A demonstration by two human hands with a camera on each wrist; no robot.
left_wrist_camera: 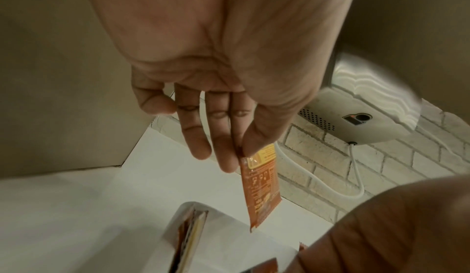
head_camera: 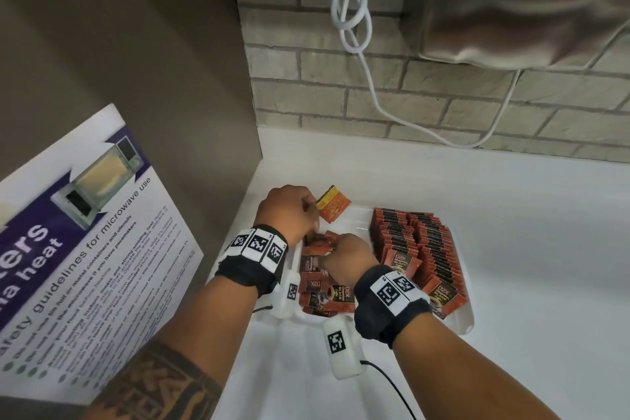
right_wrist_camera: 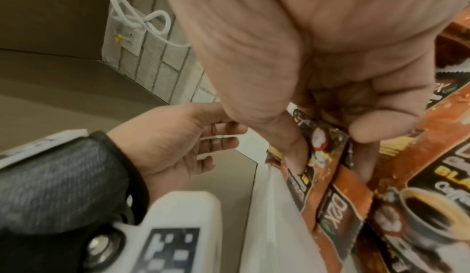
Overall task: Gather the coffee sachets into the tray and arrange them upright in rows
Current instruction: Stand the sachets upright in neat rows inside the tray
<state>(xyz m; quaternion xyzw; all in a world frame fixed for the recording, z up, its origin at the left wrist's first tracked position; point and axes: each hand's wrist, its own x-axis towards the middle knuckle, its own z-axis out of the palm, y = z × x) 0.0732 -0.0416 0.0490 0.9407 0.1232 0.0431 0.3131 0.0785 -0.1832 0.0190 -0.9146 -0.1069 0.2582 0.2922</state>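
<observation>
**Sachet sorting at a white tray**

White counter (head_camera: 511, 232) below a brick wall (head_camera: 443, 95), bearing the tray (head_camera: 465, 324). Right part of tray: two rows of upright sachets (head_camera: 419, 256), rows running near to far, faces toward the viewer. Left part: loose sachets (head_camera: 324, 297) lying flat, long axes mixed. Right hand (head_camera: 347, 259), fingers curled, grips several of the loose sachets. Left hand (head_camera: 289, 211) pinches one single sachet (head_camera: 333, 204) by its end between thumb and fingertips, other fingers extended; it hangs long axis downward above the tray's far left.

Dim, soft, wide-angle edge distortion
</observation>
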